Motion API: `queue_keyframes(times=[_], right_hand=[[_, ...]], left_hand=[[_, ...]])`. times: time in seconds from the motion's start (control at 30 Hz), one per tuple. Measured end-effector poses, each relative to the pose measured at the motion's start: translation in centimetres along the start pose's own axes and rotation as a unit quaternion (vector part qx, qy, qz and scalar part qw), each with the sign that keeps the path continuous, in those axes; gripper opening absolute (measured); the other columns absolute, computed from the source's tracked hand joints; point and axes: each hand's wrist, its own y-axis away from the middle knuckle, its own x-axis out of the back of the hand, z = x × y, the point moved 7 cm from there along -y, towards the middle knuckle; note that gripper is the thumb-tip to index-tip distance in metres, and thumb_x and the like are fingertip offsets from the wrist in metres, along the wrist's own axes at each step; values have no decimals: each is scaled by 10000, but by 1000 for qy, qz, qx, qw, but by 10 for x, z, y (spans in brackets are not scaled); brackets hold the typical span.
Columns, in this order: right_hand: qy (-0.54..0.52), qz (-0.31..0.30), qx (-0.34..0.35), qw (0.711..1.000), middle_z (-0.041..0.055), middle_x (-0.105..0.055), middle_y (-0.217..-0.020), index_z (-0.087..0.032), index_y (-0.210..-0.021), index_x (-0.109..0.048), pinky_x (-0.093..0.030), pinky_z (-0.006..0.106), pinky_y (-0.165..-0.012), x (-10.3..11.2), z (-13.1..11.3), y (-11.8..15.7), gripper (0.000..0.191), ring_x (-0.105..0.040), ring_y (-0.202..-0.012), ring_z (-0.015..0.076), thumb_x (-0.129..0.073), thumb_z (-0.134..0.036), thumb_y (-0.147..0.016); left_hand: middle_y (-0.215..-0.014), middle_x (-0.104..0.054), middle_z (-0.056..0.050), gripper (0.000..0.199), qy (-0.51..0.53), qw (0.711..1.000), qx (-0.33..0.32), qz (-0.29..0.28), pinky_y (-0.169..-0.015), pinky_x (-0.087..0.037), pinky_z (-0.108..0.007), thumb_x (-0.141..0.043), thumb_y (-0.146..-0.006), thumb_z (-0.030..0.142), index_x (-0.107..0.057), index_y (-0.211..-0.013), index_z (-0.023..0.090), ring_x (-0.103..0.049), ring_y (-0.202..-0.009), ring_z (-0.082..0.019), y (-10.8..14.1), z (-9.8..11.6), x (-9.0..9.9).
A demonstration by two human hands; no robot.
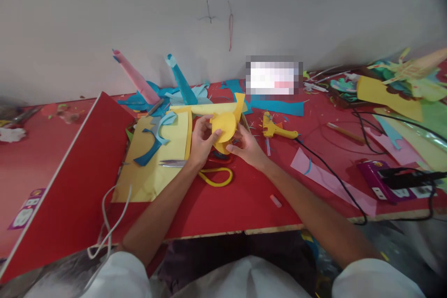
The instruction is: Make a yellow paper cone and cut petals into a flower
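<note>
Between both hands, above the red table, is a yellow cut-out piece with a rounded disc and a strip sticking up at its right. My left hand grips the disc's left side, thumb on its front face. At the lower right, my right hand holds the piece with its fingers partly behind it. Just below the hands lie scissors with yellow handles, their blades pointing left. A yellow glue gun rests right of my right hand. Left of my left hand, blue cut-outs lie on yellow sheets.
Pink and blue paper cones stand at the back left. A red panel rises at the left. To the right lie a pink strip, black cables, a purple power box and heaped coloured paper.
</note>
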Motion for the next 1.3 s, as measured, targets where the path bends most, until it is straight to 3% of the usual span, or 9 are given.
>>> queue_keyframes(times=[0.07, 0.13, 0.33, 0.57, 0.67, 0.8, 0.9, 1.07, 1.3], right_hand=[[46, 34, 13, 998, 131, -758, -1348, -232, -1332, -709, -556, 520, -1117, 5, -2, 1, 639, -713, -1253, 344, -813, -644, -854], [83, 69, 22, 994, 114, -806, -1195, -220, -1123, -777, -570, 496, -1056, 11, -5, 2, 465, -739, -1148, 326, -763, -629, -903], [102, 128, 32, 986, 54, -761, -889, -216, -840, -716, -570, 382, -840, 23, -16, 3, 458, -702, -885, 247, -725, -670, -902], [84, 149, 34, 985, -1, -611, -713, -228, -758, -628, -491, 306, -656, 24, -25, 6, 477, -575, -697, 179, -724, -669, -914], [64, 151, 42, 986, 4, -639, -731, -228, -761, -643, -503, 311, -659, 26, -26, 5, 485, -589, -698, 179, -731, -683, -903], [77, 142, 51, 985, 33, -728, -806, -233, -799, -720, -549, 345, -707, 26, -27, 4, 452, -665, -758, 211, -741, -673, -900], [82, 132, 64, 986, 51, -773, -835, -235, -803, -769, -584, 374, -737, 25, -29, 4, 421, -711, -786, 236, -771, -648, -886], [59, 136, 47, 988, 68, -811, -868, -231, -827, -808, -620, 406, -796, 28, -24, 2, 407, -755, -843, 267, -817, -638, -847], [14, 154, 34, 987, 35, -755, -752, -230, -780, -773, -572, 350, -684, 35, -19, 1, 447, -685, -695, 205, -829, -672, -817]], left_hand=[[-908, -620, -7, 628, -13, 1000, -9, -14, -773, -510, -276, -952, -740, 504, -638, -1225, 259, -616, -846, -176, 1, 1, -3], [-918, -612, -10, 666, -25, 999, -12, -32, -750, -499, -270, -969, -717, 493, -633, -1242, 260, -603, -835, -173, 1, 0, -6], [-1023, -636, -36, 862, -54, 997, 7, -63, -805, -524, -303, -1019, -645, 408, -601, -1389, 286, -638, -939, -217, 3, -7, -9], [-1077, -722, -73, 727, -54, 996, 5, -78, -856, -570, -310, -894, -827, 444, -581, -1458, 262, -704, -976, -216, 4, -6, -10], [-1128, -752, -102, 695, -40, 995, 13, -88, -890, -597, -331, -805, -913, 484, -534, -1513, 260, -741, -1041, -232, 5, -9, -10], [-1331, -732, -126, 765, -52, 984, 0, -170, -1076, -575, -417, -913, -811, 430, -577, -1482, 282, -725, -1231, -289, 10, -11, -19], [-1388, -716, -126, 777, -61, 981, -3, -186, -1140, -548, -444, -965, -746, 383, -624, -1435, 273, -697, -1302, -312, 11, -10, -21], [-1392, -731, -112, 662, -17, 982, 16, -186, -1127, -548, -430, -866, -878, 371, -587, -1474, 299, -709, -1298, -290, 10, -4, -19], [-1414, -733, -126, 621, 17, 979, 44, -201, -1127, -540, -446, -803, -940, 365, -544, -1496, 270, -699, -1325, -311, 9, -5, -21]])
